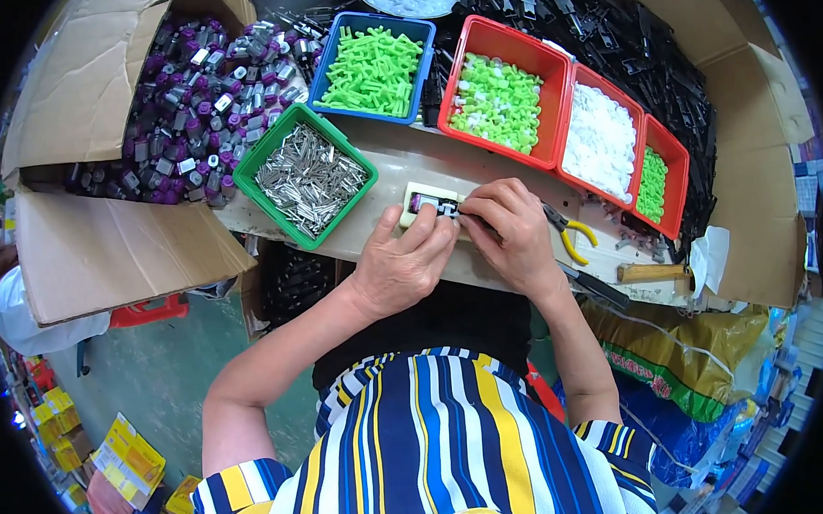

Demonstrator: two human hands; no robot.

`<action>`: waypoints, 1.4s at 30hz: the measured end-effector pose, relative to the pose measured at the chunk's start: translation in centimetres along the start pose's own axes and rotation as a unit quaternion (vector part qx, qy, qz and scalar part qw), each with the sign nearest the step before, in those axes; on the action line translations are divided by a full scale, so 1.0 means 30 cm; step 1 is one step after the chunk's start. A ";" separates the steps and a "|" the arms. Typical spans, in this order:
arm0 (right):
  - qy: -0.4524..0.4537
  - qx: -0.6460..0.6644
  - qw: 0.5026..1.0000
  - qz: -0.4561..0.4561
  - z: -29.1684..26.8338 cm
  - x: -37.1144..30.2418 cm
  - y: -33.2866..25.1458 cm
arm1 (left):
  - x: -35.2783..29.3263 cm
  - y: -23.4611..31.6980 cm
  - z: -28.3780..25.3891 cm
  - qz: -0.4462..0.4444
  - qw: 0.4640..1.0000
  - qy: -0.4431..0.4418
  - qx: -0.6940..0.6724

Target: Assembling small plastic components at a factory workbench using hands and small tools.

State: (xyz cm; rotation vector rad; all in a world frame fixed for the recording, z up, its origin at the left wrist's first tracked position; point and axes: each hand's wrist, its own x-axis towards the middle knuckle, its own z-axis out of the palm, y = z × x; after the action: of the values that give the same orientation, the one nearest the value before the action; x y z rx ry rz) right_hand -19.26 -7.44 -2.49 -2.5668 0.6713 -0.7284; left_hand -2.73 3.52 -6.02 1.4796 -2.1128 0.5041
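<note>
A small cream block lies on the table's near edge, with a little mechanism of purple, grey and black parts set in it. My left hand bends over the block; its thumb is at the block's left side and its fingertips press on the mechanism. From the right, my right hand pinches its thumb and fingers together at the block's right end. Whatever lies between those fingertips is hidden. Close by my right hand rest pliers with yellow handles.
Behind the block stand a green bin of metal pins, a blue bin of green pieces and red bins of green and white parts. Purple-grey motors fill a carton at left. A wooden handle and a black-handled tool lie right.
</note>
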 end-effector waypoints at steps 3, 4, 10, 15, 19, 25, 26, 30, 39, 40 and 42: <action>0.000 -0.008 1.000 -0.004 -0.004 0.001 -0.003 | 0.008 -0.006 -0.006 0.012 1.000 -0.004 0.010; 0.001 -0.007 1.000 -0.003 -0.001 0.001 -0.004 | 0.007 -0.008 -0.008 0.019 1.000 -0.009 0.015; 0.004 -0.014 1.000 -0.003 -0.005 -0.009 0.010 | 0.010 -0.002 0.007 0.022 1.000 -0.015 0.008; -0.056 -0.124 0.989 -0.063 -0.012 -0.005 -0.020 | 0.009 -0.006 -0.017 0.047 0.998 -0.037 0.014; -0.037 -0.066 0.997 -0.035 -0.021 -0.035 0.000 | 0.008 0.001 -0.014 0.026 0.998 -0.044 0.022; 0.116 -0.003 0.989 0.090 -0.272 -0.152 0.116 | 0.014 0.001 -0.015 -0.002 0.999 -0.045 -0.015; 0.131 -0.031 0.983 0.128 -0.321 -0.190 0.145 | 0.018 0.000 -0.020 -0.019 0.998 -0.044 -0.041; 0.100 -0.158 0.958 0.220 -0.452 -0.368 0.273 | 0.053 -0.006 -0.039 -0.043 0.994 -0.029 -0.098; 0.026 -0.257 0.939 0.229 -0.467 -0.422 0.304 | 0.053 -0.119 -0.173 -0.132 0.985 0.002 -0.107; 0.051 -0.250 0.936 0.243 -0.482 -0.407 0.307 | 0.041 -0.134 -0.189 -0.154 0.984 0.002 -0.090; 0.080 -0.243 0.934 0.250 -0.513 -0.362 0.331 | 0.018 -0.171 -0.214 -0.192 0.979 0.002 -0.065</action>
State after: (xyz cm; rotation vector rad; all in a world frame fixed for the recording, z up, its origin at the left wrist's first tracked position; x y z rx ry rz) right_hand -39.51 -13.16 0.75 -2.5725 1.6648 -0.6535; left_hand 3.19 5.01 -0.47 1.7492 -1.7566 0.2198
